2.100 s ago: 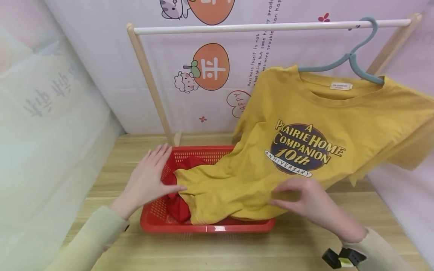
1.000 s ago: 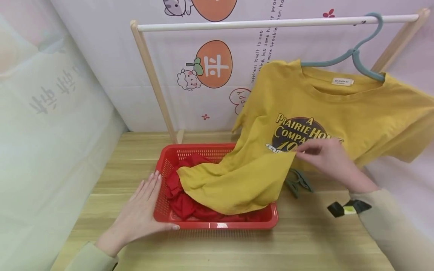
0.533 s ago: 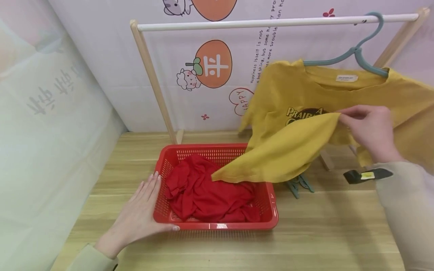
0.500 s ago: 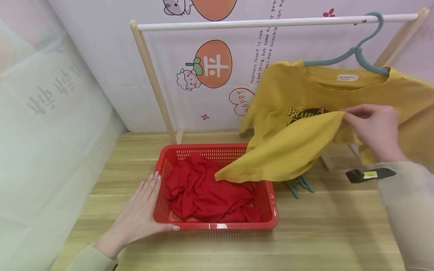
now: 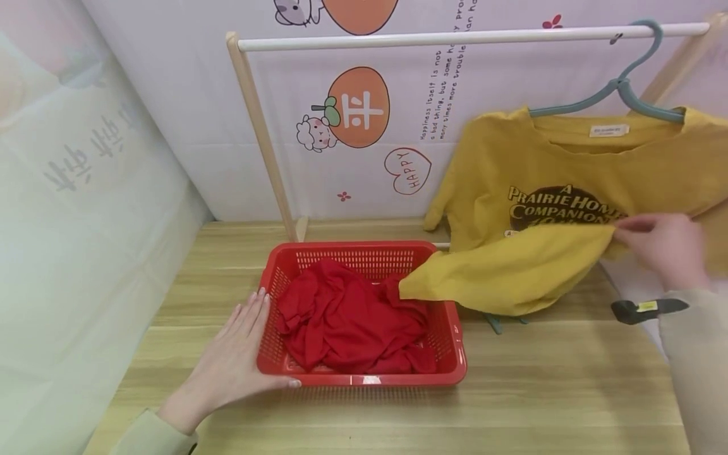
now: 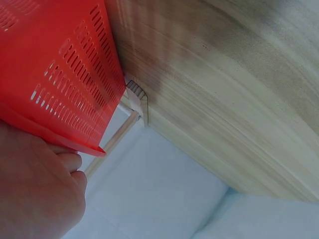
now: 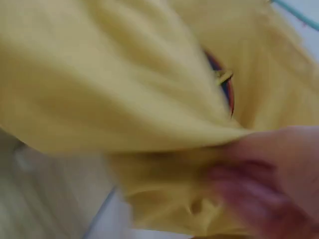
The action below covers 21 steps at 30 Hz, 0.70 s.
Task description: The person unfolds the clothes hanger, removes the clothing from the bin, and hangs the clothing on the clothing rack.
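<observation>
Wood-grain tabletop [image 5: 352, 417] occupies the lower frame; printed wall covering [image 5: 244, 183] stands behind it. Yellow T-shirt [image 5: 569, 167]: located at the right of the frame, suspended from a teal hanger [image 5: 621, 83]. Its lower part is raised, partly covering the chest print, and one corner extends over the right end of the red basket [image 5: 366, 379]; contact between the two cannot be determined. Right hand [image 5: 662, 246]: fingers pinch the shirt fabric at the raised edge; the hand is blurred. Left hand [image 5: 230, 360]: fingers straight, laid against the left rim of the basket, thumb along the front rim. Basket position: lower centre; contents: crumpled red cloth [image 5: 358, 322]. Hanger hook: seated over the white rail [image 5: 426, 41], upper right. Wooden post [image 5: 256, 120]: meets the rail at its left end. Teal piece [image 5: 493, 323]: partly hidden, just below the shirt
</observation>
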Motion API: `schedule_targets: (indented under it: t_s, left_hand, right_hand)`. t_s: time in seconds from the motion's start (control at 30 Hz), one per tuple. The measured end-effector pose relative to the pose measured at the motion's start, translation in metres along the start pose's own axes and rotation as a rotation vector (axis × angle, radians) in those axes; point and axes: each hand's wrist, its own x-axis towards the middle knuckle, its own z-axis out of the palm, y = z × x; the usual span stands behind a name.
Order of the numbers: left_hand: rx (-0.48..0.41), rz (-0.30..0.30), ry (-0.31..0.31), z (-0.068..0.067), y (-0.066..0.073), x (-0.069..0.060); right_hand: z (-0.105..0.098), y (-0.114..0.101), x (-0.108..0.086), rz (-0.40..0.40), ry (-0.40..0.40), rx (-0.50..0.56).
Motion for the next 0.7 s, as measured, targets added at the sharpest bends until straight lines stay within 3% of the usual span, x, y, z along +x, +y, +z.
schedule_targets:
  t_s: [0.1, 0.17, 0.3, 0.47, 0.6, 0.7]
  left_hand:
    - [-0.002, -0.001, -0.003, 0.000, 0.000, 0.000]
    - [-0.005, -0.002, -0.003, 0.000, 0.000, 0.000]
    - [-0.004, 0.002, 0.004, 0.000, 0.000, 0.000]
    - [-0.004, 0.007, 0.011, 0.001, -0.001, -0.002]
    - [-0.005, 0.008, 0.014, 0.001, -0.001, -0.001]
    - [-0.003, 0.008, 0.018, 0.001, -0.001, -0.001]
  right_hand:
    - [0.007, 0.002, -0.002, -0.100, -0.163, -0.072]
    - [0.014, -0.005, -0.004, -0.144, -0.223, -0.062]
    - [0.037, -0.034, -0.007, -0.216, -0.273, -0.003]
    - [0.087, -0.067, -0.010, -0.345, -0.375, 0.021]
    - [0.130, -0.076, -0.008, -0.425, -0.419, 0.039]
    - [0.152, -0.078, -0.005, -0.441, -0.414, 0.038]
